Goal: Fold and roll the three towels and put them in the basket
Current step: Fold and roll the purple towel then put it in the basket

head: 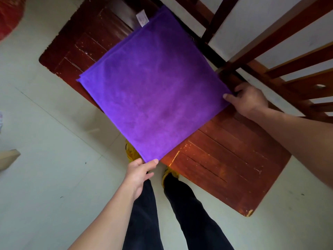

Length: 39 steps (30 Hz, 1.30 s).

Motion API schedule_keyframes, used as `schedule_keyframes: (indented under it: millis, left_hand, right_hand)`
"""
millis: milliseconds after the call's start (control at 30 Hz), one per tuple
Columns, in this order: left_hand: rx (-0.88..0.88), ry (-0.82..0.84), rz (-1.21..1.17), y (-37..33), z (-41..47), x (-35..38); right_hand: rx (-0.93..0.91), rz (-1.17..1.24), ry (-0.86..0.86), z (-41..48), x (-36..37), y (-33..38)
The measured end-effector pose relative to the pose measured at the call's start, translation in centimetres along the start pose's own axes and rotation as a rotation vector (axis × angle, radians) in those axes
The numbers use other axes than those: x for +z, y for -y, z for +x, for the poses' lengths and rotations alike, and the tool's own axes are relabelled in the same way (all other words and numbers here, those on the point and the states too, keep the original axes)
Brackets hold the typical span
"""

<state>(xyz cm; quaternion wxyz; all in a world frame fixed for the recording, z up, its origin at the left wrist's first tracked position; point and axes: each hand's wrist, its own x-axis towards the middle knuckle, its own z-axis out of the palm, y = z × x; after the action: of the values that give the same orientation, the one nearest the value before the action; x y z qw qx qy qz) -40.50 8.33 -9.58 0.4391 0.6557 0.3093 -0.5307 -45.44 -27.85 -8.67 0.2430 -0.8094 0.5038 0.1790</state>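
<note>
Head view: at lower centre of the frame, the left hand (140,175) pinches the near corner of the purple folded microfibre towel (153,91) between thumb and curled fingers. At the right edge of the towel, the right hand (249,101) pinches its right corner likewise. The towel lies flat mid-frame on the red-brown slatted wooden table (225,156), set as a diamond. It is nearly square with no clear long axis, its corners pointing up, down, left and right. A white label (142,18) shows near the top corner.

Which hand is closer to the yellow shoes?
Left. The left hand pinches the purple towel at its near corner, right by the yellow shoes; the right hand pinches another corner, farther away beside the wooden rails.
</note>
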Motion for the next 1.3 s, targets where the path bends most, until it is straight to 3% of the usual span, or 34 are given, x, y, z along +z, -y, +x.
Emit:
schedule_keyframes:
  millis: [100,267,467,633,767,967,1167,1300]
  left_hand:
    - [-0.038,-0.028,-0.170,0.7,0.3,0.6]
    - [-0.069,-0.102,-0.272,1.5,0.0,1.0]
    - [-0.125,-0.167,-0.466,1.3,-1.7,0.0]
    - [-0.121,-0.164,-0.518,-1.8,-4.9,-1.2]
    - [-0.018,-0.147,-0.518,-7.2,-6.4,-3.3]
    - [0.079,-0.132,-0.536,-15.4,-5.1,-7.0]
    - [-0.009,-0.173,-0.521,-21.0,-0.7,-10.9]
    - [-0.058,-0.167,-0.485,-24.2,2.6,-13.1]
  right_hand:
    - [0.110,0.099,0.032,0.0,0.5,-0.7]
    - [0.388,0.544,0.154,0.0,0.4,0.0]
    - [0.536,0.849,0.116,-0.7,-0.7,0.2]
    - [0.453,0.898,-0.043,-2.5,-2.7,3.1]
    - [0.371,0.987,-0.110,-2.9,-5.1,8.1]
    - [0.569,1.198,-0.162,-1.9,-5.2,13.4]
    - [0.360,1.127,-0.191,1.0,-4.0,22.2]
    - [0.370,1.042,-0.206,4.4,-3.1,27.1]
